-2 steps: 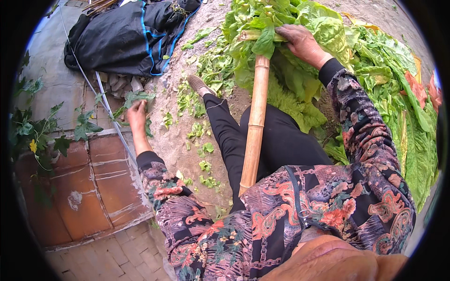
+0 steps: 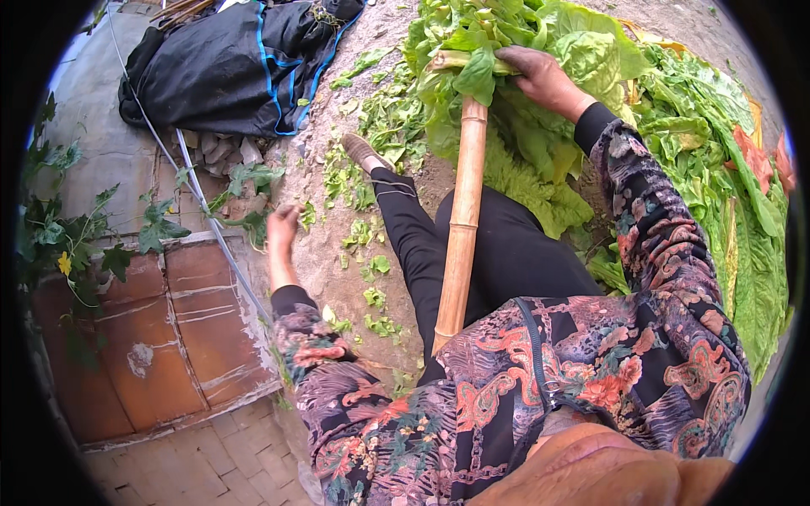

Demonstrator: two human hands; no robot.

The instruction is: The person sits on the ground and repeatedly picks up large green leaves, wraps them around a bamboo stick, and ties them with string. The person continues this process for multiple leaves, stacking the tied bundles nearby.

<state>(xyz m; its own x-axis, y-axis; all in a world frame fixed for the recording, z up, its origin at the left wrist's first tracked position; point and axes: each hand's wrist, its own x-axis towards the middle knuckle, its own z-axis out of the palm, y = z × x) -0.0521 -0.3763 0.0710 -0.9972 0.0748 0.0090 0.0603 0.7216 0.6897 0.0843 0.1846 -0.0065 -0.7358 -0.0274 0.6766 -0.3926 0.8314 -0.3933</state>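
My right hand (image 2: 544,80) is closed round the stem end of a leafy green vegetable (image 2: 582,59), at the upper middle. Its pale cut stalk (image 2: 451,61) points left, across the top of a bamboo pole (image 2: 466,202). The pole runs from those leaves down to my lap, between my black-trousered legs. Off to the left, over the ground, my left hand (image 2: 283,226) has its fingers curled in. Whether anything is in them I cannot make out. Vine leaves (image 2: 253,177) grow just beyond that hand.
A big heap of long green leaves (image 2: 751,278) lies on my right. Torn leaf scraps (image 2: 359,181) litter the sandy ground. At the upper left rests a black bag with blue edging (image 2: 219,72). A rusty metal panel (image 2: 152,329) and a thin pole (image 2: 198,190) flank my left arm.
My left hand has moved right and slightly down, away from the vine leaves, toward my leg. My right hand keeps its hold on the stalk.
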